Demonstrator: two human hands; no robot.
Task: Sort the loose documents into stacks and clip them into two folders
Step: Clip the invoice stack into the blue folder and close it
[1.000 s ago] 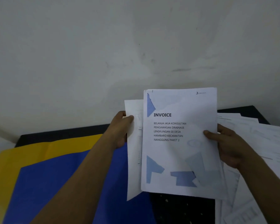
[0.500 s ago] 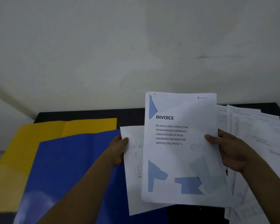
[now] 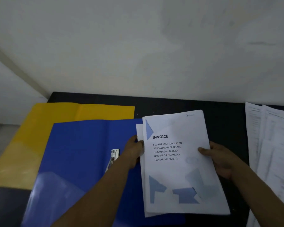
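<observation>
Fingers (image 3: 203,150) curl round one stack (image 3: 179,174) of papers from both sides. My left hand (image 3: 134,153) pinches its left edge with the thumb on top. My right hand (image 3: 220,159) grips its right edge, thumb laid across the top page.

Largest is the one dark surface (image 3: 223,122), set against a pale wall (image 3: 138,46). Two folders lie open on its left half: one yellow folder (image 3: 56,122) underneath and farther left, and one blue folder (image 3: 82,153) overlapping it.

At the right edge lie loose sheets (image 3: 272,145), printed and overlapping. I make out at least two; the full number I cannot tell.

The stack sits between the folders and those sheets, its left part over the blue folder's right side. Whether it rests there or is lifted I cannot tell. Its top page reads INVOICE, and one page behind juts out to the left.

Smallest is one metal clip (image 3: 114,155) on the blue folder, just beside my left wrist.
</observation>
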